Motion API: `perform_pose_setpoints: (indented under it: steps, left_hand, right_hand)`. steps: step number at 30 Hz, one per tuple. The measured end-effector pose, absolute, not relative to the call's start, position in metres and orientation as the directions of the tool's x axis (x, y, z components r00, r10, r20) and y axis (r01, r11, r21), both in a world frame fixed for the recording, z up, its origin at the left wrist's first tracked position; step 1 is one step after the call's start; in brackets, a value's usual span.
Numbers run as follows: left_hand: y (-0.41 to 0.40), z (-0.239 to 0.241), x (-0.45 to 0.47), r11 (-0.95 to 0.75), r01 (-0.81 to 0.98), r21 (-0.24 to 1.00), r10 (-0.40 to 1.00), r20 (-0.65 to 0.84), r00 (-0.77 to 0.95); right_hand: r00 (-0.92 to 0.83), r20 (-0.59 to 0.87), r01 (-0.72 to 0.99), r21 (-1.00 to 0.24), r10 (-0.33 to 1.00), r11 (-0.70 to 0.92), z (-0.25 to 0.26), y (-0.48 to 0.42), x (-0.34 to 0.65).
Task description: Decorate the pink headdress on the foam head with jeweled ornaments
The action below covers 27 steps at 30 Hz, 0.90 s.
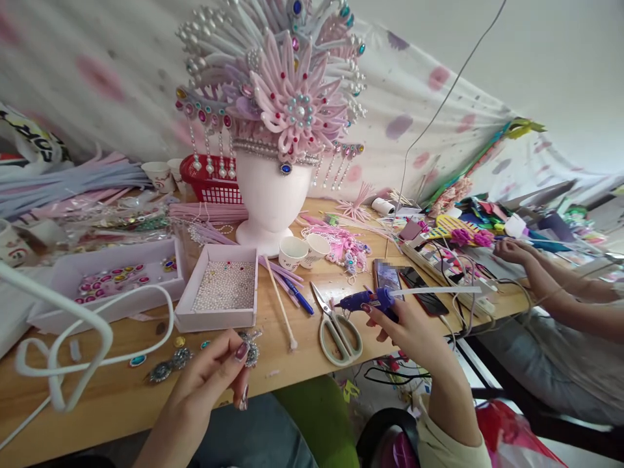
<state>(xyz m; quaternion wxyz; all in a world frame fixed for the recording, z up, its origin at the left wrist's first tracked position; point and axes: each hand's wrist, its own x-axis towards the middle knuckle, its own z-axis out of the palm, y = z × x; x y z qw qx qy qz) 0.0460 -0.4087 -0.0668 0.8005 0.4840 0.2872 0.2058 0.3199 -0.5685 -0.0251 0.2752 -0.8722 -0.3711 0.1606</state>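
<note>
My left hand (209, 374) is pinched around a small silver rhinestone ornament (252, 351) at the table's front edge. In my right hand (412, 331) is a blue hot glue gun (361, 300), its nozzle pointing left and a white glue stick (433, 292) sticking out behind. Between the hands lie grey-handled scissors (336, 335) and a thin pale stick (280, 305). More silver ornaments (170, 365) and a teal gem (138, 360) rest left of my left hand. Behind stands a white mannequin head (273, 195) wearing a pink and silver flower headdress (292, 97).
A white box of pearl beads (182, 318) and a box of gems (43, 318) stand at left. Nearby are paper cups (292, 252), a blue pen (298, 296), phones (424, 292) and a power strip (472, 302). A white cable (102, 338) loops at left. Another person's arms (560, 279) rest at right.
</note>
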Motion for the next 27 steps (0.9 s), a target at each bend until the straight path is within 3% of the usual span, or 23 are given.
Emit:
perform_pose_setpoints:
  steps: [7, 13, 17, 21, 27]
  left_hand:
    - [-0.413, -0.074, 0.044, 0.461, -0.014, 0.887, 0.58, -0.289, 0.761]
    - [-0.416, -0.074, 0.048, 0.445, -0.02, 0.895, 0.615, -0.289, 0.733]
    - [-0.42, -0.073, 0.053, 0.458, -0.07, 0.886, 0.683, -0.301, 0.665]
    - [-0.426, -0.072, 0.054, 0.393, -0.093, 0.915, 0.729, -0.248, 0.638]
    - [-0.436, -0.074, 0.05, 0.286, -0.086, 0.954, 0.736, -0.161, 0.658]
  right_hand:
    - [0.681, -0.125, 0.57, -0.527, 0.721, -0.63, -0.013, -0.59, 0.32]
    - [0.648, -0.207, 0.306, -0.811, 0.733, -0.499, -0.01, -0.595, 0.311]
    - [0.661, -0.074, 0.147, -0.963, 0.746, -0.225, -0.033, -0.583, 0.282]
    - [0.633, -0.014, 0.068, -0.995, 0.774, -0.073, -0.055, -0.572, 0.247]
    - [0.463, 0.064, 0.201, -0.979, 0.884, -0.034, -0.056, -0.557, 0.225]
